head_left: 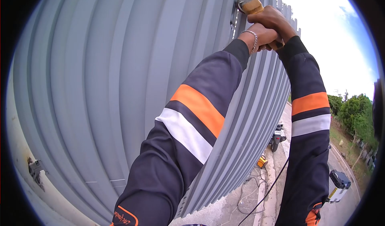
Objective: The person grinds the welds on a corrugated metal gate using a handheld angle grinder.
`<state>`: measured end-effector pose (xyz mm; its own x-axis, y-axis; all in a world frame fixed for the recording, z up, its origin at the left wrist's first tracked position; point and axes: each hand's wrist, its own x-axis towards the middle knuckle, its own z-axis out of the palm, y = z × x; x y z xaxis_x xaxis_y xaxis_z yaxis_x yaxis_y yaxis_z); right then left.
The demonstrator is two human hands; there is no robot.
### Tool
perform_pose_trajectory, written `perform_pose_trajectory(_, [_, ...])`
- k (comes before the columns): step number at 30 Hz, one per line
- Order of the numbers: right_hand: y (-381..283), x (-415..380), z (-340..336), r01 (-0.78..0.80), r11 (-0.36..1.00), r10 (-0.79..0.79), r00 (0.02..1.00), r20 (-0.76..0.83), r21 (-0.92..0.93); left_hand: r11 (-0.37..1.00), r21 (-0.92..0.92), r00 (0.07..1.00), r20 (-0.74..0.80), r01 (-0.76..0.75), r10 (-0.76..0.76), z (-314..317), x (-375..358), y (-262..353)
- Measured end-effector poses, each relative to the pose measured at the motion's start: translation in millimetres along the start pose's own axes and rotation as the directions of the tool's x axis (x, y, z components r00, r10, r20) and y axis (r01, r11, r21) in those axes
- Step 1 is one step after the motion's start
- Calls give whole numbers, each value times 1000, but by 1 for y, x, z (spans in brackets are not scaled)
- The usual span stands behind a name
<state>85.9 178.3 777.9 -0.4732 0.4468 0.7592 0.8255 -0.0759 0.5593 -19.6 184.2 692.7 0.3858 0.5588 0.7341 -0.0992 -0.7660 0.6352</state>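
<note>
Both arms reach up to a yellow power tool with a grey metal head (pixel 250 3), which looks like an angle grinder. Its head is against the grey slatted metal panel (pixel 132 65) near the top. My left hand (pixel 262 35), with a chain bracelet at the wrist, is closed around the rear of the tool's body. Closer to the head, my right hand (pixel 272 19) wraps over the body from above. The hands touch each other. The tool's working edge is hidden behind its head.
A black cable (pixel 266 190) hangs beside my right sleeve. Below lie a yellow machine (pixel 262 162) and tangled wires. A parked motorcycle (pixel 277 137) is farther along the panel; a box with a black lid (pixel 339 184) stands on the road at right.
</note>
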Motion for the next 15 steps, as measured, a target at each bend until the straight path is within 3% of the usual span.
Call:
perform_pose_trajectory(1, [-10,-9,-11,64,993,-67,997,-30,-95,1000,1,1000,12,-2,2,-1,0,1])
perform_pose_trajectory(4, [-17,-12,-22,-56,997,54,998,32,60,1000,-2,1000,20,-12,12,-1,0,0])
perform_pose_trajectory(7, [-11,-10,-13,68,995,-69,998,-7,-66,999,6,999,-3,-33,33,0,-1,-1])
perform_pose_trajectory(10, [-10,-8,-8,113,991,-118,992,-55,-75,999,6,999,0,-37,37,-2,0,-6])
perform_pose_trajectory(14, [-10,1,-8,-240,876,265,964,-2,419,1000,13,1000,20,-20,20,-6,-7,3])
perform_pose_trajectory(15, [-11,2,-7,-242,873,262,965,11,425,1000,-6,999,26,-21,21,-6,-7,2])
